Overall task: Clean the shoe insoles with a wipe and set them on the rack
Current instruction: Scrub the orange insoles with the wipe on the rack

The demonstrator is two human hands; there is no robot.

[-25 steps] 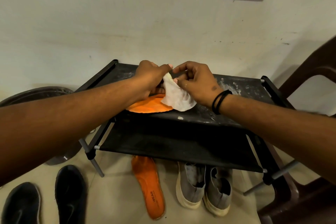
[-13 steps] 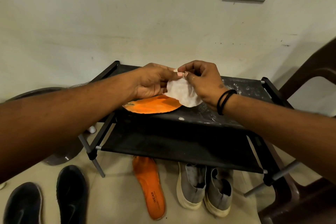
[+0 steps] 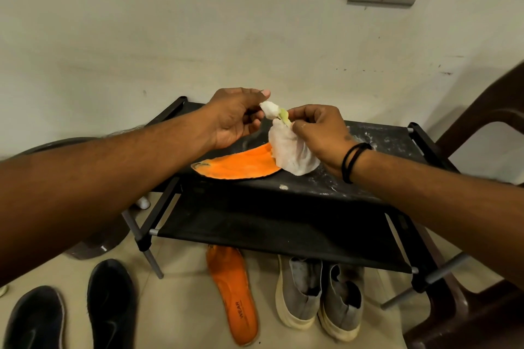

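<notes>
An orange insole (image 3: 241, 164) lies flat on the top shelf of the black shoe rack (image 3: 382, 139). Above its right end both hands hold a white wipe (image 3: 289, 153). My left hand (image 3: 235, 119) pinches the wipe's upper tip between thumb and finger. My right hand (image 3: 320, 133) grips the wipe lower down, and the loose part hangs onto the insole's right end and hides it. A second orange insole (image 3: 235, 297) lies on the floor under the rack's front edge.
A pair of grey slip-on shoes (image 3: 320, 297) stands on the floor beside the lower insole. Two black shoes (image 3: 110, 306) lie at the bottom left. A brown plastic chair (image 3: 482, 306) is at the right, a round dark tub (image 3: 56, 147) at the left. The wall is close behind.
Both hands have lifted the wipe off the shelf and pulled it apart. The left hand let go of the insole, so more of the insole shows.
</notes>
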